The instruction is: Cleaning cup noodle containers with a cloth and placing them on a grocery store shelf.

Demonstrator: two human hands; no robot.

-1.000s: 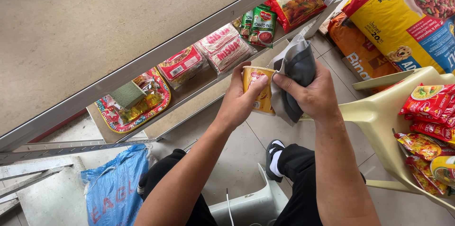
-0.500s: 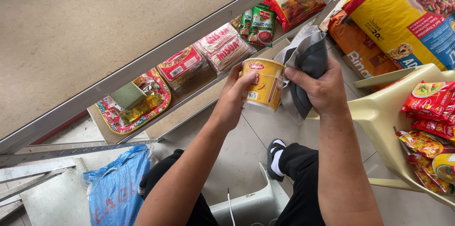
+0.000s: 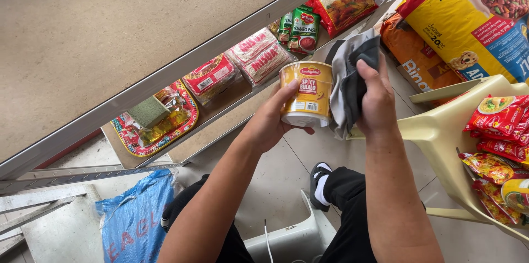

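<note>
My left hand (image 3: 275,122) grips a yellow instant-noodle cup (image 3: 306,95), held upright in front of the metal shelf (image 3: 182,70). My right hand (image 3: 374,97) clutches a grey cloth (image 3: 347,75) and presses it against the cup's right side. Both hands are raised at about the height of the shelf's lower tier.
The lower tier holds red and pink packets (image 3: 259,56), green tomato-paste pouches (image 3: 303,28) and a round tray of goods (image 3: 157,117). Big pet-food bags (image 3: 474,15) stand at right. A cream plastic chair (image 3: 441,130) carries snack packets (image 3: 496,141). A blue sack (image 3: 132,219) lies at lower left.
Both hands have lifted the cup and cloth up and to the right. The cup has turned from tilted to upright, with the cloth now against its side.
</note>
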